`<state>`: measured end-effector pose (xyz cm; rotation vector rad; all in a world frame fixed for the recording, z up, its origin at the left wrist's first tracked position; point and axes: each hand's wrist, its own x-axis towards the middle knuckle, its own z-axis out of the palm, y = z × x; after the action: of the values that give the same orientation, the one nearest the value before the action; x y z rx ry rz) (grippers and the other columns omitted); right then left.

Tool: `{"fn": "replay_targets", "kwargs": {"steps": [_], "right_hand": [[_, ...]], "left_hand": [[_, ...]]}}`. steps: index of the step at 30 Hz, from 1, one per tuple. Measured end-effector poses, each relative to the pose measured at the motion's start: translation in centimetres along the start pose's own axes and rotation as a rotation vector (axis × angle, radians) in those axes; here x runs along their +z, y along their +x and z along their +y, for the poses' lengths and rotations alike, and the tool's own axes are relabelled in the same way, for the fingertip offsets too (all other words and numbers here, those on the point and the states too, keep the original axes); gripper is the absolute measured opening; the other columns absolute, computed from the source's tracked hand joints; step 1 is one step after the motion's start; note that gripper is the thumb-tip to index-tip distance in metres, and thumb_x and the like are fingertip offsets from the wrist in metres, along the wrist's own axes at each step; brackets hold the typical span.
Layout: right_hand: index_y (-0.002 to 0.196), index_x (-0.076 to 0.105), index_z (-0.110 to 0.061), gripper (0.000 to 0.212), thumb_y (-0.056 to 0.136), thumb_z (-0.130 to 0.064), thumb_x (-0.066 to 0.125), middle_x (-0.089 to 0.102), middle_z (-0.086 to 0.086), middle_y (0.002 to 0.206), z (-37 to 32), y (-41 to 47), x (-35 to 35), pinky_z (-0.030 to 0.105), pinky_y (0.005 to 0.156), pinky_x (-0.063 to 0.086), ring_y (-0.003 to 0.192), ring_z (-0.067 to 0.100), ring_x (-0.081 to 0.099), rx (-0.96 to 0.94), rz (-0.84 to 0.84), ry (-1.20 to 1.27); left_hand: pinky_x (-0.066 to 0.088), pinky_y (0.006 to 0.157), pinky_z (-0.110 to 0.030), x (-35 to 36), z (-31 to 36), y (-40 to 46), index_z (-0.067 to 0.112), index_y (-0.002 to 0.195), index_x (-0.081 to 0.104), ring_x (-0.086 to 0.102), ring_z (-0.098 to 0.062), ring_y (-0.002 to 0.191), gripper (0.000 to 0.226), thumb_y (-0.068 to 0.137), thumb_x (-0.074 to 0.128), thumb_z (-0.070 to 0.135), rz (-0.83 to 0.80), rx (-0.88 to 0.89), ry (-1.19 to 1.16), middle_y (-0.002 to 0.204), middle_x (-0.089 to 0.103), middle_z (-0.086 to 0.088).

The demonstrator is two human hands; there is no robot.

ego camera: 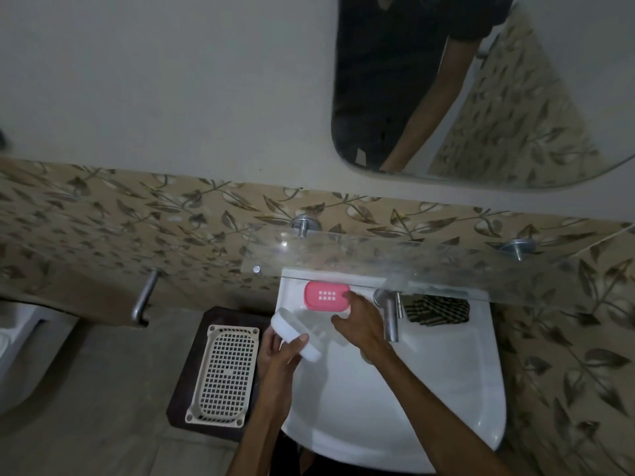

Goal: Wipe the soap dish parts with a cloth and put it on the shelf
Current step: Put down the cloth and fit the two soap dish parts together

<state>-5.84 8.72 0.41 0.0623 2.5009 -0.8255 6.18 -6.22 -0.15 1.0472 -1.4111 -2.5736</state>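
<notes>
The pink soap dish insert, with a small grid of holes in its middle, lies on the back rim of the white sink, just under the front edge of the glass shelf. The right hand is at the insert's right end; its fingers are spread open and touch or nearly touch the pink edge, and I cannot tell if they grip it. The white soap dish base is held tilted over the left rim of the sink, in front of the insert. The left hand holds it from below, with the fingers closed around its lower edge and the thumb on top.

To the right of the insert stands the metal tap, and behind the tap, under the shelf, lies a dark patterned cloth. To the left of the sink, a cream perforated tray rests on a dark brown stool. Above the shelf, a mirror hangs on the wall.
</notes>
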Motion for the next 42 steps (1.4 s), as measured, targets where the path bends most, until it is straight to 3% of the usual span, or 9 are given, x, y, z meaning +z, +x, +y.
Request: {"fn": "replay_targets", "kwargs": {"steps": [3, 6, 9, 14, 16, 19, 22, 27, 42], "right_hand": [[0.154, 0.038, -0.011, 0.074, 0.089, -0.017, 0.073, 0.044, 0.011, 0.159, -1.2, 2.2, 0.4, 0.031, 0.118, 0.036, 0.147, 0.027, 0.042, -0.238, -0.046, -0.380], [0.163, 0.019, -0.012, 0.089, 0.092, -0.017, 0.072, 0.022, 0.010, 0.171, -1.7, 4.2, 1.1, 0.035, 0.128, 0.018, 0.158, 0.025, 0.022, -0.319, -0.109, -0.538], [0.161, 0.024, -0.015, 0.086, 0.092, -0.019, 0.074, 0.024, 0.012, 0.168, -2.1, 5.1, 1.7, 0.043, 0.129, 0.016, 0.157, 0.031, 0.022, -0.296, -0.069, -0.555], [0.142, 0.058, -0.017, 0.074, 0.076, -0.027, 0.091, 0.059, 0.008, 0.141, -2.2, 4.7, 1.1, 0.035, 0.109, 0.047, 0.131, 0.027, 0.057, -0.103, -0.088, 0.002], [0.132, 0.068, -0.011, 0.060, 0.078, -0.023, 0.091, 0.070, 0.009, 0.128, -1.6, 3.6, 0.6, 0.034, 0.093, 0.056, 0.118, 0.030, 0.068, -0.015, -0.266, 0.415], [0.128, 0.072, -0.014, 0.036, 0.092, -0.018, 0.077, 0.074, 0.010, 0.125, 0.1, 0.9, 0.1, 0.029, 0.087, 0.058, 0.115, 0.027, 0.072, -0.067, -0.518, 0.671], [0.127, 0.073, -0.027, 0.040, 0.087, -0.028, 0.079, 0.075, 0.007, 0.126, 1.0, -1.7, -0.1, 0.031, 0.092, 0.058, 0.117, 0.024, 0.072, -0.080, -0.601, 0.746], [0.130, 0.071, -0.029, 0.053, 0.080, -0.034, 0.087, 0.073, 0.008, 0.128, 1.8, -4.2, -1.2, 0.035, 0.094, 0.059, 0.121, 0.026, 0.070, -0.079, -0.560, 0.854], [0.127, 0.070, -0.021, 0.064, 0.070, -0.029, 0.096, 0.073, 0.009, 0.124, 2.8, -8.8, -5.3, 0.036, 0.081, 0.060, 0.114, 0.028, 0.073, -0.081, -0.392, 0.938]], "left_hand": [[0.063, 0.080, -0.035, -0.7, 0.2, 0.0, 0.018, 0.133, 0.066, 0.074, -0.034, 0.112, 0.065, 0.072, 0.086, 0.012, 0.003, 0.005, 0.016, 0.125, 0.075, -0.013], [0.062, 0.091, -0.052, -1.4, 0.1, -0.1, 0.022, 0.133, 0.066, 0.072, -0.039, 0.115, 0.067, 0.071, 0.090, 0.016, -0.016, 0.016, 0.071, 0.126, 0.075, -0.014], [0.054, 0.102, -0.065, -2.2, 0.2, -0.1, 0.028, 0.135, 0.065, 0.072, -0.038, 0.117, 0.075, 0.067, 0.094, 0.018, -0.017, 0.013, 0.114, 0.127, 0.075, -0.011], [0.051, 0.102, -0.070, -2.8, 0.4, -0.1, 0.026, 0.132, 0.066, 0.071, -0.041, 0.116, 0.075, 0.063, 0.095, 0.014, 0.011, 0.013, 0.117, 0.124, 0.076, -0.014], [0.052, 0.103, -0.068, -2.7, 0.5, -0.2, 0.026, 0.132, 0.066, 0.071, -0.039, 0.116, 0.075, 0.064, 0.095, 0.014, 0.000, 0.019, 0.132, 0.124, 0.076, -0.013], [0.061, 0.095, -0.049, -1.7, 1.0, -0.4, 0.028, 0.135, 0.066, 0.072, -0.032, 0.117, 0.077, 0.064, 0.095, 0.022, -0.060, 0.053, 0.177, 0.126, 0.076, -0.009], [0.062, 0.083, -0.029, -0.4, 1.4, -0.7, 0.026, 0.135, 0.066, 0.074, -0.024, 0.114, 0.081, 0.060, 0.097, 0.031, -0.107, 0.095, 0.202, 0.125, 0.076, -0.006], [0.061, 0.084, -0.029, 1.2, 1.2, -1.4, 0.032, 0.131, 0.068, 0.073, -0.020, 0.115, 0.080, 0.057, 0.099, 0.036, -0.172, 0.124, 0.251, 0.124, 0.077, -0.004], [0.057, 0.102, -0.053, 4.8, 0.6, -4.1, 0.024, 0.140, 0.063, 0.066, -0.036, 0.125, 0.092, 0.061, 0.097, 0.054, -0.280, 0.081, 0.268, 0.130, 0.073, -0.012]]}}
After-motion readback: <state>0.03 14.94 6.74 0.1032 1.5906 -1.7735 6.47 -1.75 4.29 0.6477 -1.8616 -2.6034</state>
